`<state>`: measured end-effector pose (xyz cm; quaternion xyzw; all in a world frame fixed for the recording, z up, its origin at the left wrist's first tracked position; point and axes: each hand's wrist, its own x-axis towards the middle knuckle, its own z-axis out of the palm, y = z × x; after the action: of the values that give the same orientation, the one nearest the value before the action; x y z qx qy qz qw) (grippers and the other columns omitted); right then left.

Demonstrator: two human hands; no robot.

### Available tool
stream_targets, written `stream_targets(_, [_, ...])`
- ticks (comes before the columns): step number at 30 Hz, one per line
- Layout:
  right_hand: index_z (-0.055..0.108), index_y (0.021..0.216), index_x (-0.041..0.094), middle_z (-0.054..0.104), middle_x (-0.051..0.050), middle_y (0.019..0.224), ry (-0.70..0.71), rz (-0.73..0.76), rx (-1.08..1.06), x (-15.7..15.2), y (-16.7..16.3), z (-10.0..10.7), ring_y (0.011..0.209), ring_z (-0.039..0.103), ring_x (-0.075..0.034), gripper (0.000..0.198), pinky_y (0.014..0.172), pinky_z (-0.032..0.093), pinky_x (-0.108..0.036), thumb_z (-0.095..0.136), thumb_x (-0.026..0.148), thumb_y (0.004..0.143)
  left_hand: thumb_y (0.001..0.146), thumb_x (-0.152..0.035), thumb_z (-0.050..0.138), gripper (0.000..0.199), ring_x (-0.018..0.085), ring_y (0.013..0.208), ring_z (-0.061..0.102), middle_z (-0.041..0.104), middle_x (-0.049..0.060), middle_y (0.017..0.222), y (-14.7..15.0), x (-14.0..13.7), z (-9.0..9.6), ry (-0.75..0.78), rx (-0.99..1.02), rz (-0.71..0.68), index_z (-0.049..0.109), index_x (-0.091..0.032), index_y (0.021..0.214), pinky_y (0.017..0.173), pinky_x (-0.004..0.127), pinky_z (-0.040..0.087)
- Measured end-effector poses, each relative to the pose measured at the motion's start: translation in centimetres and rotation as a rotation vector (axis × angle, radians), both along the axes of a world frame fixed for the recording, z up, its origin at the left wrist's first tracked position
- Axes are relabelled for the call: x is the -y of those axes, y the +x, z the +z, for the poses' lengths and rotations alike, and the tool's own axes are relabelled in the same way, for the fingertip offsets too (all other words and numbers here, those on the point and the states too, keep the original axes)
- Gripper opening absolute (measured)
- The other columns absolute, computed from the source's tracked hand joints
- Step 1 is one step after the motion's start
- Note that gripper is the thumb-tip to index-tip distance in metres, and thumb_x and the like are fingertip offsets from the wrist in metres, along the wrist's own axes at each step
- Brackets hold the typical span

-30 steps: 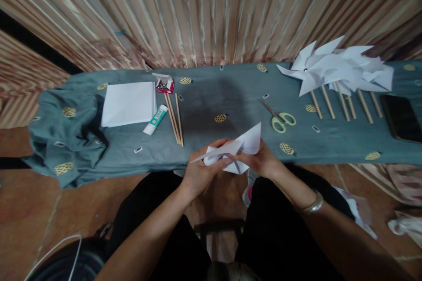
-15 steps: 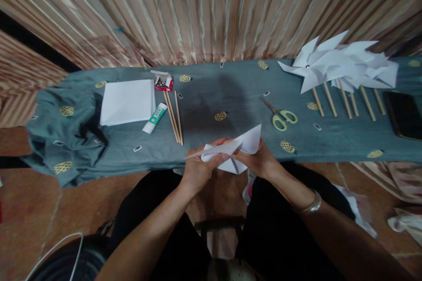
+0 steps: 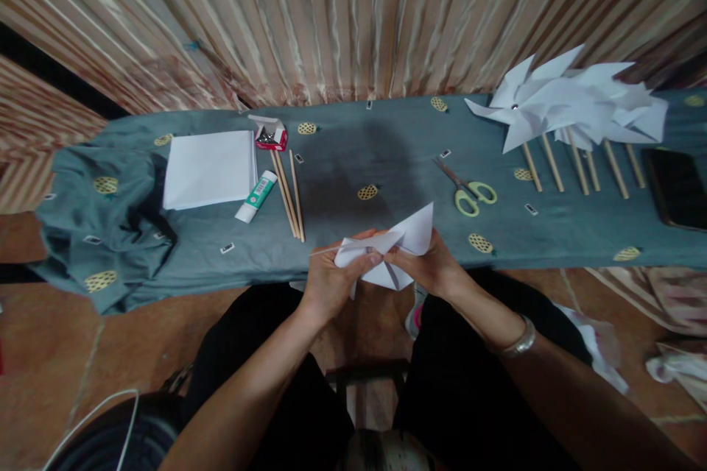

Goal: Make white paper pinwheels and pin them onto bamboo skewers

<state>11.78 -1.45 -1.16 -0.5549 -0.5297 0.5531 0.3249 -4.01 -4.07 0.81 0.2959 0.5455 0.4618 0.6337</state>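
Observation:
Between my hands, at the table's front edge, is a white paper pinwheel point(image 3: 412, 234) with its blades bent in towards the middle. My left hand point(image 3: 330, 278) pinches it from the left, the thumb pressed near its centre. From the right, my right hand point(image 3: 434, 265) grips it, with fingertips also close to the centre. Parts of both hands' fingers are hidden behind the paper. Beyond them, a pair of scissors point(image 3: 468, 195) with green handles lies to the right, and several thin wooden sticks point(image 3: 287, 195) lie to the left.
A stack of white paper point(image 3: 208, 169), a glue stick point(image 3: 256, 196) and an open red box of metal pins point(image 3: 270, 136) are at the left. Finished pinwheels point(image 3: 574, 103) on sticks lie at the right beside a black phone point(image 3: 677, 188). A pleated curtain point(image 3: 331, 22) hangs behind the table.
Both hands keep hold of the pinwheel, which has shifted very slightly. A paper tip now shows below my left thumb. The whole view has moved a little.

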Motion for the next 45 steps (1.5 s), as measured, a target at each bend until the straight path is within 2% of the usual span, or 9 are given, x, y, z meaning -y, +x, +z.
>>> stream_targets(8, [0.065, 0.060, 0.020, 0.066, -0.004, 0.065, 0.012, 0.035, -0.030, -0.08, -0.01, 0.32, 0.069, 0.060, -0.020, 0.027, 0.059, 0.050, -0.031, 0.074, 0.044, 0.068, 0.058, -0.029, 0.085, 0.040, 0.012, 0.063, 0.063, 0.076, 0.005, 0.079, 0.11, 0.09, -0.10, 0.005, -0.002, -0.004, 0.079, -0.014, 0.094, 0.061, 0.023, 0.050])
stream_targets(15, [0.071, 0.069, 0.020, 0.070, -0.006, 0.072, -0.005, 0.014, -0.052, -0.03, -0.03, 0.32, 0.069, 0.062, -0.021, 0.031, 0.057, 0.050, -0.030, 0.076, 0.049, 0.065, 0.060, -0.027, 0.084, 0.034, 0.013, 0.063, 0.064, 0.076, 0.005, 0.077, 0.18, 0.14, -0.10, 0.013, -0.007, -0.005, 0.079, -0.012, 0.091, 0.061, 0.024, 0.050])
stream_targets(20, [0.073, 0.075, 0.019, 0.072, -0.005, 0.074, -0.003, 0.010, -0.085, -0.02, 0.01, 0.13, 0.075, 0.066, -0.023, 0.028, 0.061, 0.052, -0.031, 0.078, 0.044, 0.064, 0.058, -0.028, 0.084, 0.027, 0.015, 0.065, 0.065, 0.075, 0.005, 0.077, 0.27, -0.02, 0.13, 0.049, -0.012, 0.010, 0.079, -0.013, 0.081, 0.064, 0.026, 0.053])
stream_targets(26, [0.068, 0.069, 0.020, 0.067, -0.003, 0.065, 0.015, -0.019, -0.050, -0.02, 0.01, 0.09, 0.070, 0.063, -0.022, 0.024, 0.061, 0.052, -0.033, 0.077, 0.041, 0.065, 0.053, -0.032, 0.088, 0.025, 0.012, 0.055, 0.057, 0.066, 0.000, 0.057, 0.30, -0.27, 0.36, 0.068, -0.021, 0.004, 0.072, -0.013, 0.057, 0.059, 0.025, 0.051])
stream_targets(31, [0.065, 0.064, 0.021, 0.066, -0.003, 0.065, 0.028, -0.022, -0.053, 0.07, -0.03, 0.15, 0.068, 0.062, -0.021, 0.025, 0.061, 0.053, -0.033, 0.077, 0.042, 0.066, 0.053, -0.031, 0.088, 0.024, 0.012, 0.057, 0.058, 0.067, 0.000, 0.060, 0.31, -0.29, 0.32, 0.076, -0.022, 0.003, 0.072, -0.013, 0.059, 0.062, 0.025, 0.051])
stream_targets(36, [0.067, 0.069, 0.019, 0.068, -0.004, 0.069, -0.008, -0.032, -0.060, 0.11, -0.06, 0.26, 0.067, 0.062, -0.021, 0.026, 0.060, 0.052, -0.033, 0.078, 0.042, 0.064, 0.050, -0.030, 0.090, 0.027, 0.013, 0.057, 0.058, 0.067, 0.001, 0.060, 0.39, -0.26, 0.29, 0.046, -0.030, 0.008, 0.072, -0.012, 0.060, 0.059, 0.026, 0.050])
stream_targets(45, [0.066, 0.068, 0.018, 0.070, -0.006, 0.070, 0.021, -0.020, -0.044, 0.07, -0.20, 0.44, 0.067, 0.063, -0.021, 0.029, 0.058, 0.052, -0.032, 0.076, 0.045, 0.066, 0.052, -0.033, 0.090, 0.029, 0.010, 0.053, 0.054, 0.064, 0.000, 0.057, 0.26, -0.24, -0.02, 0.068, 0.001, 0.000, 0.070, -0.012, 0.059, 0.054, 0.023, 0.046])
